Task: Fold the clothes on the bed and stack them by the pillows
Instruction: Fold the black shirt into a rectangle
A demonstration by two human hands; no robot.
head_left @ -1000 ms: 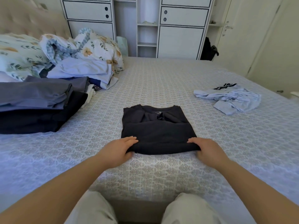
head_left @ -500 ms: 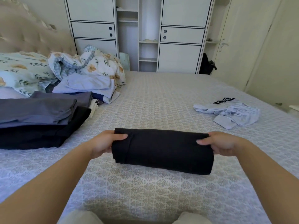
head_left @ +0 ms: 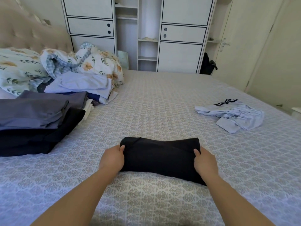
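Where half a second ago the folded black garment (head_left: 160,158) was held clear of the bed (head_left: 162,103), we now find it lowered onto the patterned cover, directly before us. We note the left hand (head_left: 112,159) grasping its left end and the right hand (head_left: 205,162) grasping its right end, thumbs on top. The folded stack (head_left: 37,118) by the pillows (head_left: 17,67) and the crumpled light blue garment (head_left: 232,115) at right are unchanged.
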